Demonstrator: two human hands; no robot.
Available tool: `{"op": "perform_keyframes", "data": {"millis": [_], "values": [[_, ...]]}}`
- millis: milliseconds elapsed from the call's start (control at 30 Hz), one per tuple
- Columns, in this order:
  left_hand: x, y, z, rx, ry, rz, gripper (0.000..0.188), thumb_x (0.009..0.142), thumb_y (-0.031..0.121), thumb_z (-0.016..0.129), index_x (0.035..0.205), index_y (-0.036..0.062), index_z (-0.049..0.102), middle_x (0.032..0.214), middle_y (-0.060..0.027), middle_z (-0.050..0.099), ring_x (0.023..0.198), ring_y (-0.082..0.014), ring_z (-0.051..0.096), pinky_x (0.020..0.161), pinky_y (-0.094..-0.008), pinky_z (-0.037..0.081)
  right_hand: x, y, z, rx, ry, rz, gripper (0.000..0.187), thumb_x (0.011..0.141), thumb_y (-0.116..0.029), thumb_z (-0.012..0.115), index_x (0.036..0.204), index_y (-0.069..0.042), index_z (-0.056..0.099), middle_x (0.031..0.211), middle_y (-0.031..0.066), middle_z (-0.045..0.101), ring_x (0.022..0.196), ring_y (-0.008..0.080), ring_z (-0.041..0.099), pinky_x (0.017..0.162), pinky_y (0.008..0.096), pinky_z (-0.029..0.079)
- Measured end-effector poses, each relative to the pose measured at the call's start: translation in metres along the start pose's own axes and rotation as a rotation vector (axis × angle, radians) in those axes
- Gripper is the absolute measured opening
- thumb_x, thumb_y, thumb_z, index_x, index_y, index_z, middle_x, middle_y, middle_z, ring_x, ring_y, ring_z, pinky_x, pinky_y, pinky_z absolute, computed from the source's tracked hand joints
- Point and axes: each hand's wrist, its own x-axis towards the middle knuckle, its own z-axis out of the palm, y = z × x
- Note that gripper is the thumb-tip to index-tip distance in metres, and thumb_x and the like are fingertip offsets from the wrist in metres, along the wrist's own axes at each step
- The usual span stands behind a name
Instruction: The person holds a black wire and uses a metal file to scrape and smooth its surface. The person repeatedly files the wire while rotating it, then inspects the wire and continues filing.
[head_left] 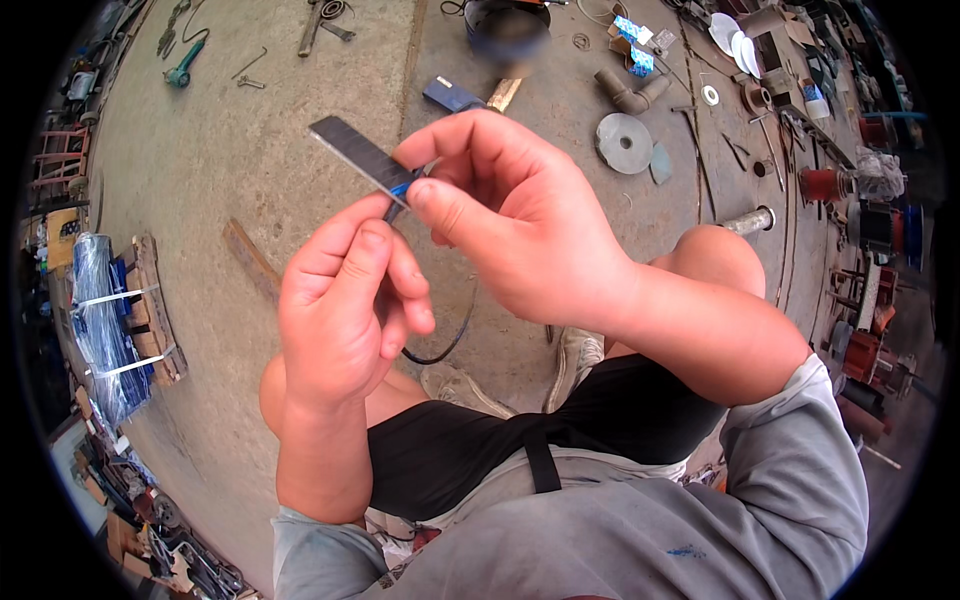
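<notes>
My right hand (530,215) pinches one end of a flat dark blade (355,155) with slanted score lines, like a loose snap-off knife blade. Its other end sticks out to the upper left. Thumb and fingertips of my left hand (335,305) close on the end of a black cable (440,355), which hangs in a curve below the hand. Between the two hands a short bit of blue wire (401,188) shows, right against the blade's edge. Fingers partly hide the cable's end.
Beyond my hands lie a dark blue box (455,95), a round black container (508,30), a pipe elbow (632,95) and a grey disc (623,143). Hand tools lie farther right. A plastic-wrapped bundle (100,320) stands at left beside a wooden pallet (152,310).
</notes>
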Motion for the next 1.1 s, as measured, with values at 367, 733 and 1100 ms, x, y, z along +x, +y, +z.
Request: {"op": "perform_keyframes", "data": {"millis": [367, 733, 1100], "values": [[0.001, 0.008, 0.009, 0.078, 0.013, -0.036, 0.037, 0.113, 0.017, 0.045, 0.14, -0.0043, 0.057, 0.076, -0.0051, 0.062, 0.052, -0.0101, 0.059, 0.037, -0.0177, 0.037, 0.004, -0.001, -0.005, -0.077, 0.037, -0.029, 0.019, 0.1, -0.008, 0.065, 0.116, 0.001, 0.062, 0.085, 0.0013, 0.06, 0.073, 0.0074, 0.059, 0.065, 0.025, 0.05], [-0.001, 0.005, 0.004, 0.056, -0.023, -0.03, 0.035, 0.112, 0.016, 0.047, 0.14, -0.0027, 0.058, 0.079, -0.0061, 0.066, 0.055, -0.0118, 0.063, 0.037, -0.0182, 0.04, 0.001, -0.01, -0.004, 0.045, -0.03, 0.076, 0.021, 0.103, -0.003, 0.061, 0.124, 0.002, 0.057, 0.103, 0.0056, 0.067, 0.092, 0.0123, 0.071, 0.084, 0.027, 0.06], [-0.005, 0.004, 0.005, -0.001, -0.039, -0.014, 0.033, 0.112, 0.013, 0.045, 0.137, -0.004, 0.058, 0.08, -0.0074, 0.065, 0.056, -0.0128, 0.064, 0.037, -0.0182, 0.04, -0.002, -0.012, 0.0, 0.078, -0.04, 0.037, 0.021, 0.103, -0.003, 0.061, 0.122, 0.004, 0.058, 0.1, 0.0066, 0.066, 0.092, 0.0131, 0.071, 0.083, 0.0277, 0.06]]}}
